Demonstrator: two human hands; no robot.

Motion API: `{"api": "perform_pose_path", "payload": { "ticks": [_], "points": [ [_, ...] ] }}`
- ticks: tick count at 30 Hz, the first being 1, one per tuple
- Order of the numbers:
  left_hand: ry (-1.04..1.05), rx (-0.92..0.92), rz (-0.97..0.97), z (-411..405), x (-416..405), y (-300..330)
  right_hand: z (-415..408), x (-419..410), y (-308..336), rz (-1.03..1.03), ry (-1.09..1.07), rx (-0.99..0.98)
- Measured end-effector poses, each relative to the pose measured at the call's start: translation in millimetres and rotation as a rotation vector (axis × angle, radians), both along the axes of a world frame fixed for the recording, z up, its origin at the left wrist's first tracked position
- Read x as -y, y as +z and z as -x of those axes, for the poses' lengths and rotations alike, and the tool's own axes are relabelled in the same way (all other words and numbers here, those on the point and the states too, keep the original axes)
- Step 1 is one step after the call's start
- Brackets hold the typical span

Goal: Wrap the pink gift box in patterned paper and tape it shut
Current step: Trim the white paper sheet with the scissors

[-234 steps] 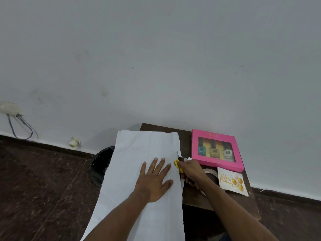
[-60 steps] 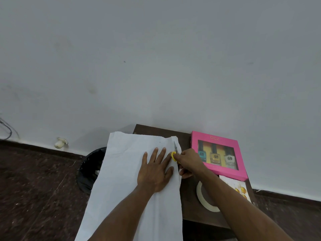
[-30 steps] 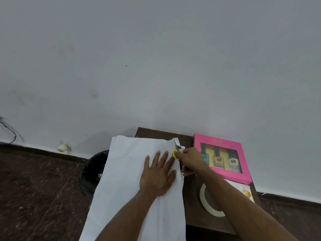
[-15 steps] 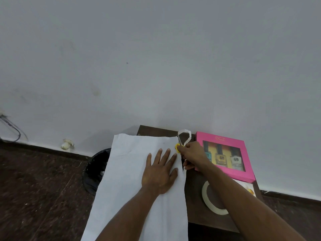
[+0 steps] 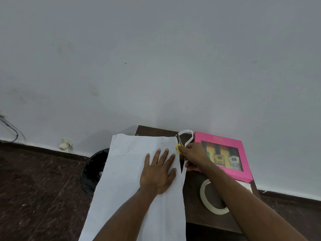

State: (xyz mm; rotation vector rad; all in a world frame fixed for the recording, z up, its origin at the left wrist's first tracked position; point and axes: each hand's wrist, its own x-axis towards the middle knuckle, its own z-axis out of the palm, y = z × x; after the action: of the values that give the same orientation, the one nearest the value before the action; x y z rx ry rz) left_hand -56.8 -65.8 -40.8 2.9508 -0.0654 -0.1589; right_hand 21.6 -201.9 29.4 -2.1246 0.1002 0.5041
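The wrapping paper [image 5: 132, 171] lies white side up across the left of a small dark table [image 5: 194, 211] and hangs over its near and left edges. My left hand [image 5: 159, 173] presses flat on it, fingers spread. My right hand [image 5: 194, 156] grips yellow-handled scissors [image 5: 178, 147] at the paper's far right edge, where a thin cut strip [image 5: 186, 136] curls up. The pink gift box [image 5: 243, 164], with small bottles behind its window, lies at the table's far right, partly behind my right hand. A tape roll [image 5: 206, 200] lies under my right forearm.
A white card [image 5: 245, 186] peeks out beside the tape roll. A black bin [image 5: 93, 171] stands on the dark floor left of the table, partly under the paper. The grey wall rises right behind the table. A cable [image 5: 10, 131] hangs at the far left.
My right hand with the scissors has moved away from me along the paper's right edge to its far end, and a narrow strip has curled free. My left hand stayed pressed on the paper.
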Motion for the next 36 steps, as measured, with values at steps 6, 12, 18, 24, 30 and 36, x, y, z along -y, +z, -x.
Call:
{"api": "perform_pose_path", "payload": {
  "ticks": [6,12,18,24,30,36],
  "points": [
    [-0.002,-0.002,-0.002,0,1,0,2,1,0,-0.010,-0.008,-0.005],
    [-0.002,-0.009,-0.004,-1,1,0,-1,-2,1,0.063,0.086,-0.086],
    [0.005,-0.036,-0.004,-2,1,1,-3,-5,4,0.110,0.065,-0.088],
    [0.007,-0.018,-0.018,-2,1,-1,3,-4,5,0.146,0.088,-0.074],
    [0.007,-0.016,-0.059,-2,0,-3,20,24,16,0.210,0.168,0.044],
    [0.014,-0.007,-0.095,-1,0,-3,12,81,19,0.626,0.126,0.336]
  ]
}}
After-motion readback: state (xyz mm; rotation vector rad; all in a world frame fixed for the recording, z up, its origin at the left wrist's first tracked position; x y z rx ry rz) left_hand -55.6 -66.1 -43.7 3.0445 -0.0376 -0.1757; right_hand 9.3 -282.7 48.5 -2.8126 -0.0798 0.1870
